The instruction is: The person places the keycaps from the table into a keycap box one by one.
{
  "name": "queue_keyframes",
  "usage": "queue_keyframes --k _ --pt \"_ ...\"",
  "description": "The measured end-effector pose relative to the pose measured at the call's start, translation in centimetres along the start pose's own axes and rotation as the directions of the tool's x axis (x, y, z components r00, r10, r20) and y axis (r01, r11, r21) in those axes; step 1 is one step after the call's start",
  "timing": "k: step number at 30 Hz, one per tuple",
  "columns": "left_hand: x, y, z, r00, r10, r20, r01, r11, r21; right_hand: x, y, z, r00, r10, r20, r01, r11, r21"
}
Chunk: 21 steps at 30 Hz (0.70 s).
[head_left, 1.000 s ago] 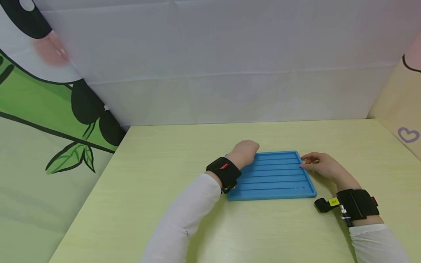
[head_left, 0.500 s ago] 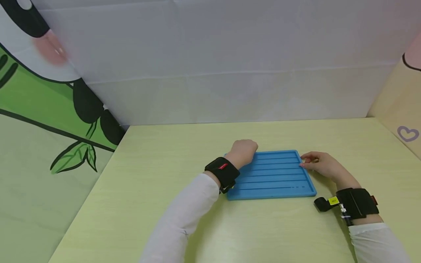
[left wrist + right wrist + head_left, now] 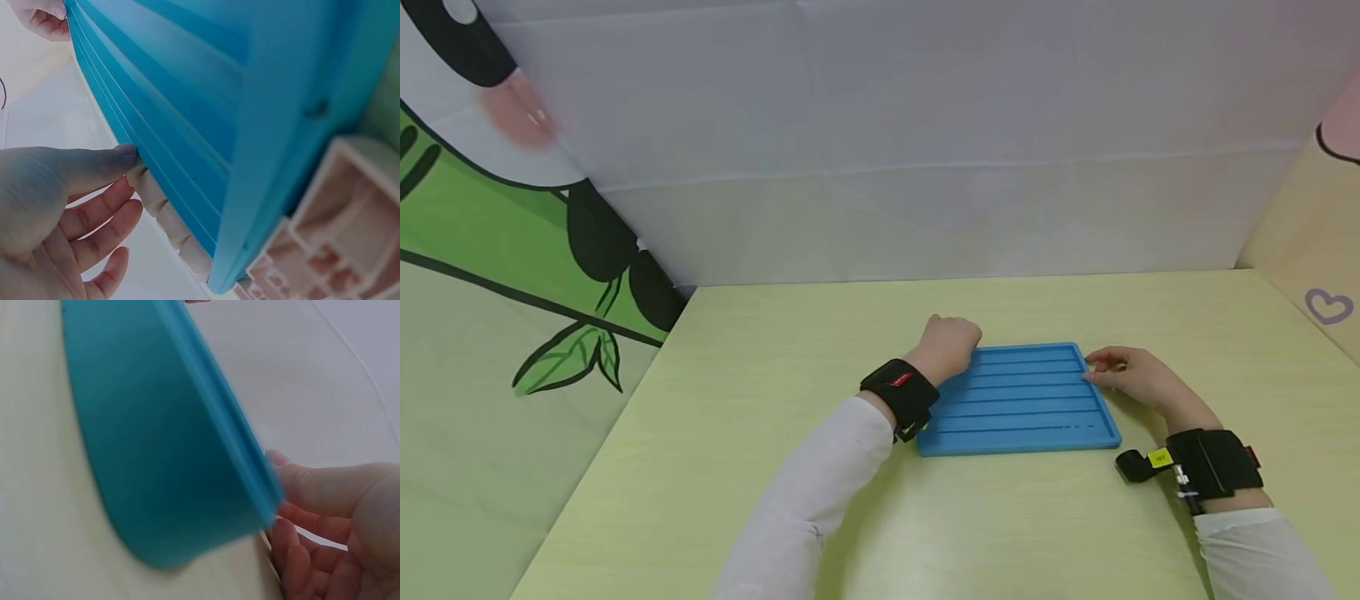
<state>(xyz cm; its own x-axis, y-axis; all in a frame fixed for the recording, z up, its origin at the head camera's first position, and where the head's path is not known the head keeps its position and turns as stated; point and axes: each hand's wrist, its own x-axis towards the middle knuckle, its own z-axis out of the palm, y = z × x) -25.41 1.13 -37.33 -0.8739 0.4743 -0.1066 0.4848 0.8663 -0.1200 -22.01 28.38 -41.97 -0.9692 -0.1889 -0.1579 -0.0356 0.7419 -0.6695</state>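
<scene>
A blue ridged tray lies on the table in the head view. My left hand is at its far left part, covering that corner. In the left wrist view, the left thumb and index finger pinch the tray's edge; the other fingers are loosely bent. Beige rounded pieces line that edge, and a beige moulded part with hollows shows along another side. My right hand pinches the tray's right edge. Blurred in the right wrist view, the tray shows a smooth blue side beside the right thumb.
The pale wooden table ends at a white cloth wall behind. A printed green cartoon panel borders the left, and a cream panel with a purple heart the right. Both wrists wear black camera straps.
My left hand has slid slightly left along the tray's far edge, uncovering a little more of it. The right hand and the tray look almost still.
</scene>
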Motion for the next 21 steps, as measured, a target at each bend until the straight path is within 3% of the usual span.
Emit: queue_keyframes --k 21 --pt "-0.02 -0.23 0.47 1.0 -0.007 -0.003 0.007 1.0 -0.008 0.11 0.38 -0.04 1.0 0.001 0.001 -0.001 1.0 -0.009"
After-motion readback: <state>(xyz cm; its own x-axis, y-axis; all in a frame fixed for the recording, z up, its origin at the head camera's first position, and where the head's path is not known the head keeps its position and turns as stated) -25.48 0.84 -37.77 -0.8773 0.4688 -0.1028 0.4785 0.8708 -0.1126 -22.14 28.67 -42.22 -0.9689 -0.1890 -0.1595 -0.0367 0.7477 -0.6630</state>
